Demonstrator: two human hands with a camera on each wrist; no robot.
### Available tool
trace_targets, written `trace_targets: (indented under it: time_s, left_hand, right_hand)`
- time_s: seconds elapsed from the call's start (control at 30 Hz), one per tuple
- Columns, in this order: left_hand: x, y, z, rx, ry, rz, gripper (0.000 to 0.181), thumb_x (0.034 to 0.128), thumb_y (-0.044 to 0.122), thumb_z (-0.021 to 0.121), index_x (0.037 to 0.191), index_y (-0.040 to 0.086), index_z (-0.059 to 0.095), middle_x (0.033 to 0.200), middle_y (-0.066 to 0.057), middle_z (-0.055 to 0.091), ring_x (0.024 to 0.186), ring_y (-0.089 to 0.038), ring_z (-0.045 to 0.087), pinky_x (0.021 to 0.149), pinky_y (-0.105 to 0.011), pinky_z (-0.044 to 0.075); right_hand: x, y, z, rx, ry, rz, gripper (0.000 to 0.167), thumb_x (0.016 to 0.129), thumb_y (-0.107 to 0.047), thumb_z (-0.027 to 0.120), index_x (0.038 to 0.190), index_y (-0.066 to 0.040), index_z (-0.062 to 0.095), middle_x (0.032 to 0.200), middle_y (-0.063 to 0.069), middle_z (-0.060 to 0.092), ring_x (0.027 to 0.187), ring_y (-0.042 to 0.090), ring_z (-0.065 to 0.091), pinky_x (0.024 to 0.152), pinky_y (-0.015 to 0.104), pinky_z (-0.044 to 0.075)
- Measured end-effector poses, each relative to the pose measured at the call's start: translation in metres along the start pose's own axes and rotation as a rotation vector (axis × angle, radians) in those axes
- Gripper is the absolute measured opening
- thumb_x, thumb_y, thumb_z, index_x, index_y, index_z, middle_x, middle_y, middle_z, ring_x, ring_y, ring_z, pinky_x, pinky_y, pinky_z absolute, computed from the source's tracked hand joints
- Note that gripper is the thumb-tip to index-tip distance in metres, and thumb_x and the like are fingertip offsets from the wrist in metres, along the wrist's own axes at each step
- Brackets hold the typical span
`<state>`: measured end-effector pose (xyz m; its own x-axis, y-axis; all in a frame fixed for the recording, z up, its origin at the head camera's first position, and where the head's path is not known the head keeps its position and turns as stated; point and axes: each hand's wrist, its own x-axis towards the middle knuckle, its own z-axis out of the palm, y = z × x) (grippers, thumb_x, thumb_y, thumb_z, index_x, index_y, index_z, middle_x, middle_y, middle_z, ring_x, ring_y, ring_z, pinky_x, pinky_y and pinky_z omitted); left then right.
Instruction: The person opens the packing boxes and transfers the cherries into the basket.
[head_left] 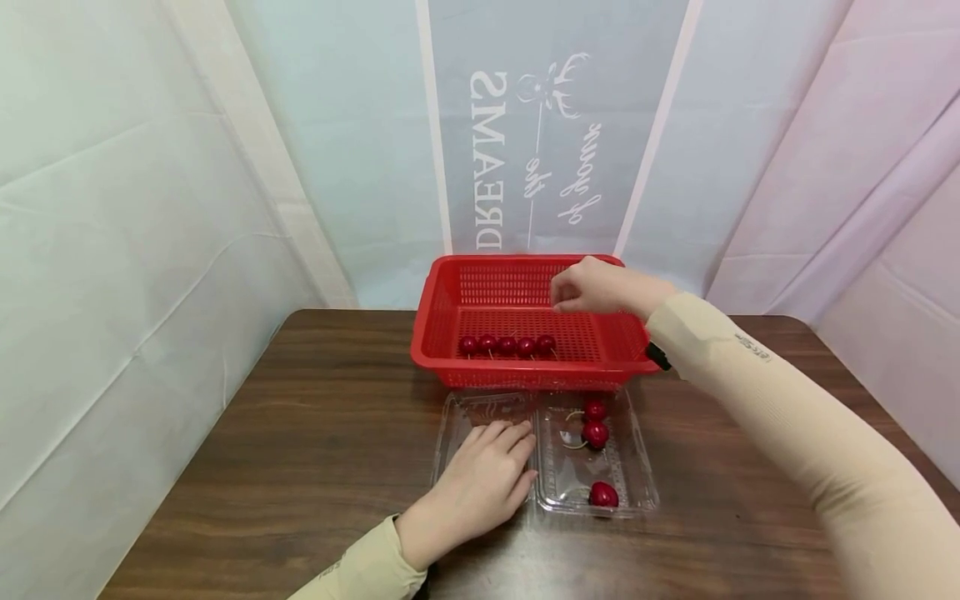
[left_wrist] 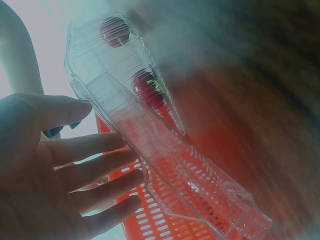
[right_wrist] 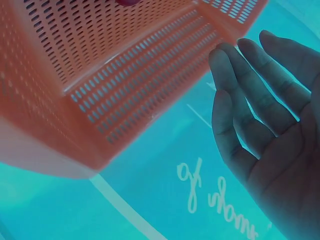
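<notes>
**Five cherries [head_left: 507, 346] in a row in the red basket [head_left: 483, 365], three more in the clear container [head_left: 558, 471]**

We see the right hand [head_left: 596, 286] over the back right part of the basket, its fingers loosely bent and nothing held between them; the right wrist view shows the fingertips apart from the thumb, palm bare. Below and to the left of it, the five dark red cherries sit side by side on the basket floor, near the front wall, some with stems showing.

We find the left hand [head_left: 483, 471] laid over the left half of the clear container, fingers extended and relaxed, touching the plastic without closing round it. The right half holds the other three cherries: two close together near the far end, one alone near the front edge.

The container lies just in front of the basket on the brown wood-grain tabletop [head_left: 315, 425]. We also note beige sleeves [head_left: 750, 392] on both arms, a dark band [head_left: 657, 357] by the right wrist, and a pale cloth [head_left: 375, 125] behind, with white lettering [head_left: 489, 158].
</notes>
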<state>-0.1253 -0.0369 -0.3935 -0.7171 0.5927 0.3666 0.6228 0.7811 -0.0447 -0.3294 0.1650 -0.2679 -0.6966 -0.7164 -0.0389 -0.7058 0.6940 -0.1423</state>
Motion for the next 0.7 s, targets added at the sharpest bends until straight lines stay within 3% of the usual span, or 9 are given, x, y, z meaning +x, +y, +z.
trace_targets:
  time_s: [0.43, 0.7]
  left_hand:
    - [0.000, 0.001, 0.000, -0.006, -0.007, -0.003, 0.037, 0.0908, 0.033, 0.058, 0.118, 0.008, 0.065, 0.127, -0.006, 0.061, 0.112, -0.019, 0.056, 0.091, -0.035, 0.046]
    - [0.000, 0.001, 0.001, -0.011, 0.001, -0.002, 0.037, 0.0902, 0.033, 0.059, 0.117, 0.008, 0.065, 0.127, -0.006, 0.061, 0.112, -0.020, 0.057, 0.091, -0.036, 0.046]
  right_hand:
    - [-0.035, -0.008, 0.000, 0.073, 0.073, -0.061, 0.004, 0.085, -0.018, 0.070, 0.089, -0.016, 0.069, 0.079, -0.006, 0.067, 0.069, 0.006, 0.059, 0.070, 0.029, 0.052]
    - [-0.049, -0.004, 0.007, 0.083, 0.117, -0.085, 0.006, 0.086, -0.019, 0.070, 0.088, -0.014, 0.069, 0.081, -0.005, 0.069, 0.072, 0.005, 0.062, 0.072, 0.033, 0.054]
